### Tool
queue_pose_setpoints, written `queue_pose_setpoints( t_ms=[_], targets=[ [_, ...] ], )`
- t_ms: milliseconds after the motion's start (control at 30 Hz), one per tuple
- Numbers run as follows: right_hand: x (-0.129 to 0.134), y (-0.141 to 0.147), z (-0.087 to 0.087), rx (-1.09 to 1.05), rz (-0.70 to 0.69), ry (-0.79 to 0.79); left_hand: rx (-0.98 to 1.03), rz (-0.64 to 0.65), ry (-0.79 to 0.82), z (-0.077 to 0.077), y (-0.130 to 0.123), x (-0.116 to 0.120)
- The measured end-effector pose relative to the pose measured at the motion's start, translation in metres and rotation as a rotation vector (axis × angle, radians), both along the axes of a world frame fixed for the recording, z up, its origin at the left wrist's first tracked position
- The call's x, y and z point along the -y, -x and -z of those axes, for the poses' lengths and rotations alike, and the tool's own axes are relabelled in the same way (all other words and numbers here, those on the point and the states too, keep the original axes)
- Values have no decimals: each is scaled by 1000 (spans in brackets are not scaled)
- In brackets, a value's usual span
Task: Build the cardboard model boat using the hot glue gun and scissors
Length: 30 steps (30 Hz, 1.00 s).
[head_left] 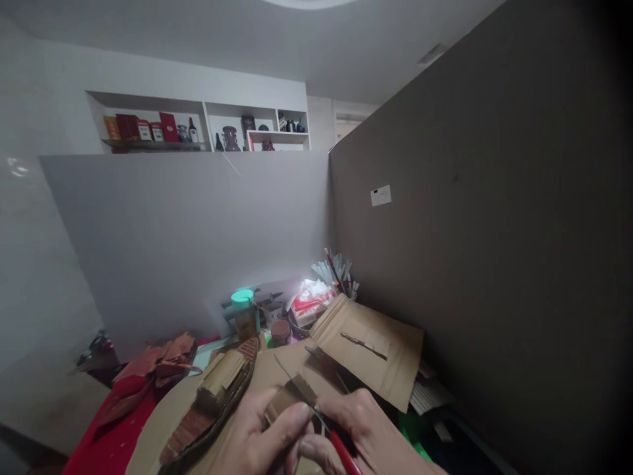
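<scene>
Near the bottom centre, my left hand [270, 429] pinches a small piece of brown cardboard [289, 399] between thumb and fingers. My right hand [353, 425] is closed around a thin tool with a red handle [345, 454]; its dark, narrow shaft lies against the cardboard piece. Both hands are close together, with the fingertips almost touching. Left of them rests a boat-shaped cardboard model [212, 402], reddish-brown at its ends, with a tan box-like part on top. The undersides of both hands and part of the cardboard piece are hidden.
A jar with a turquoise lid [242, 300], a small brown pot [280, 332] and a tissue pack [311, 303] stand behind. Flattened cardboard [400, 349] lies right, red-brown sheets [173, 356] left on red cloth [111, 432]. Grey panels [198, 224] enclose the back and right.
</scene>
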State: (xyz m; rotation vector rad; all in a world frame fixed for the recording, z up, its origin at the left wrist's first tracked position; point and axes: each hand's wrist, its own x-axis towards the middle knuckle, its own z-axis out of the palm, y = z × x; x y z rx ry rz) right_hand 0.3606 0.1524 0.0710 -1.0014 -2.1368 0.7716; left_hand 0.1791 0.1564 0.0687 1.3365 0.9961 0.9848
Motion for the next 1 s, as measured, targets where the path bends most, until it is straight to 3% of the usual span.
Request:
queue_pose_setpoints(
  t_ms=[100,267,367,500,633,733,867,1000],
  targets=[
    [-2,-2,2,-33,-32,-13,14,45,38,-4,-1,-2],
    [4,-2,-13,-164,-105,11,-32,35,42,-10,-2,-1],
    [5,-1,-17,-131,-120,22,-54,52,51,-10,-2,-1],
    [0,-5,2,39,-32,52,1,128,117,1,-6,-6],
    [-8,-15,31,100,33,130,58,167,267,27,-11,-16],
    [-15,-20,44,108,50,172,95,179,338,46,-10,-25],
    [-20,-19,45,81,69,224,123,169,364,54,-5,-33],
    [-21,-18,37,8,69,271,112,131,313,43,-4,-33]
  ],
)
